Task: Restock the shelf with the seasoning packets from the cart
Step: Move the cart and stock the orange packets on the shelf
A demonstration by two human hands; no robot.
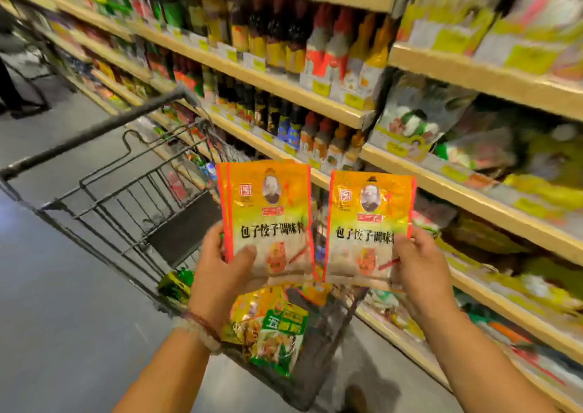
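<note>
While the wooden shelving (315,95) is running along the right of the aisle, its tiers are being filled by dark sauce bottles (284,49) to the left and blurred bagged goods (473,147) to the right. A black wire cart (104,191) is being kept just below and behind the hands, beside the shelving, and loose packets are lying in its basket, among them one green-and-yellow packet (271,333); how many more are lying there cannot be told. Above the cart, orange seasoning packets are being held upright, side by side and almost touching. The left stack of packets (268,210) is being gripped at its lower left corner by the left hand (220,264), thumb on the front; at least two packets are showing at its edges. One single packet (369,223) is being pinched at its lower right edge by the right hand (419,267). Beaded bracelets (202,330) are being worn on the left wrist.
</note>
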